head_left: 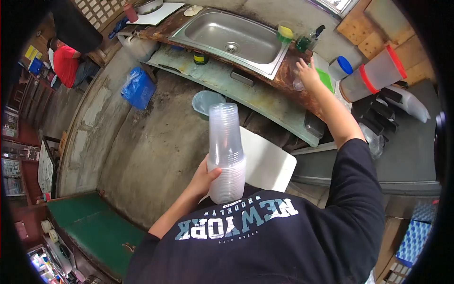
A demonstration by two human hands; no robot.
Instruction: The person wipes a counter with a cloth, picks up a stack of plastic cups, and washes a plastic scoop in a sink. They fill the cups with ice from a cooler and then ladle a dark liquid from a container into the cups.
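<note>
While the right hand (308, 73) is extended over the counter (289, 71) at the upper right of the frame, the left hand (202, 179) has hold of a tall stack of clear plastic cups (227, 151) at the centre of the frame.

Left hand: closed part-way around the side of the stack, thumb across the near face in the lower half; the other fingers are mostly hidden behind the plastic. Stack roughly upright, its lower end close to the dark shirt (265, 236). Whether that end bears on anything: cannot tell.

Right hand: open, fingers spread, a small clear item (298, 84) just beside it. Contact with that item: cannot tell. Green soap bottle (302, 44) and bright green item (325, 79) nearby; sink (231, 40) to the left of the hand in the frame.

Handling, judged from appearance: light for its height; walls thin and smooth, likely slippery and easily dented or cracked under a hard squeeze. The lower section, with rims packed closely, looks ribbed and whitish, so probably stiffer and better for friction. The upper section is clearer and smoother, likely softer under the fingers. The length makes it prone to bend or slide apart at the nesting joints if tipped.

Best hold, estimated: a broad, gentle wrap around the ribbed lower section, with support beneath the lower end; a grip at the top alone would risk pulling some cups free and leaving the remainder unsupported.
</note>
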